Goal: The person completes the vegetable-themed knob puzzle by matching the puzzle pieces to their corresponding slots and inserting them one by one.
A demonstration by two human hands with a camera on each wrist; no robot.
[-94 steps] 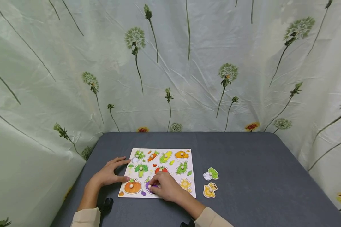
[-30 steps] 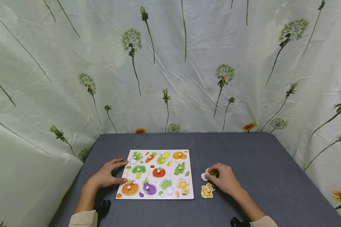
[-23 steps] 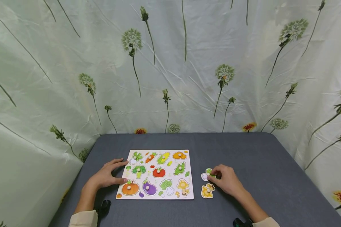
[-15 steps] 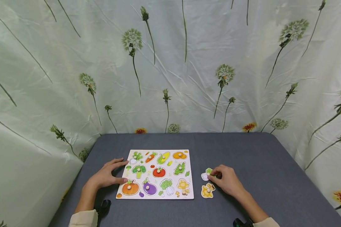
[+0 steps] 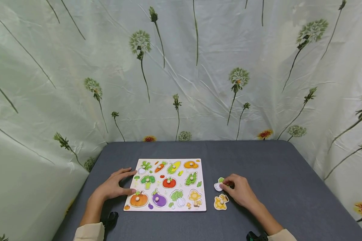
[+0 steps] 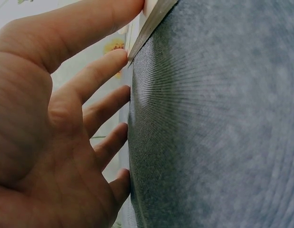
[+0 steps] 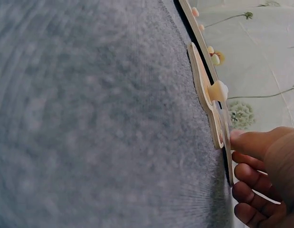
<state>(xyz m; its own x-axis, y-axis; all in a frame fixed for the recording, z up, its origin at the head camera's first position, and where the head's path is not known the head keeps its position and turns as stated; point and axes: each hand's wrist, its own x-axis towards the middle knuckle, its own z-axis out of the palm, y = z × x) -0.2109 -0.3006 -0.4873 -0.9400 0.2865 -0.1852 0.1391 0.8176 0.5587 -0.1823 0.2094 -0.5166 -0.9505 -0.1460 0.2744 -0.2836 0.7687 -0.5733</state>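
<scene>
A white wooden knob puzzle board [image 5: 181, 191] with vegetable pictures lies on the table. My left hand [image 5: 112, 185] rests at its left edge, fingers spread, thumb and index fingertips touching the board. To the right of the board, my right hand [image 5: 239, 190] pinches the bok choy puzzle piece [image 5: 218, 186] between thumb and index finger, partly covering its green leaves. Just below it lies the yellow mushroom puzzle piece [image 5: 220, 202], whose knob [image 7: 218, 90] stands out in the right wrist view. On the board, the eggplant piece [image 5: 160, 201] sits in its place.
Printed bok choy [image 5: 178, 198] and mushroom [image 5: 194, 197] slots, without knobs, show at the board's lower right. Dark grey cloth covers the table [image 5: 259, 167]. A flower-print curtain [image 5: 205, 83] hangs behind and at the sides.
My right hand has moved from the eggplant piece on the board to the bok choy piece at the right, and has stayed there with small finger shifts. The left hand keeps its place.
</scene>
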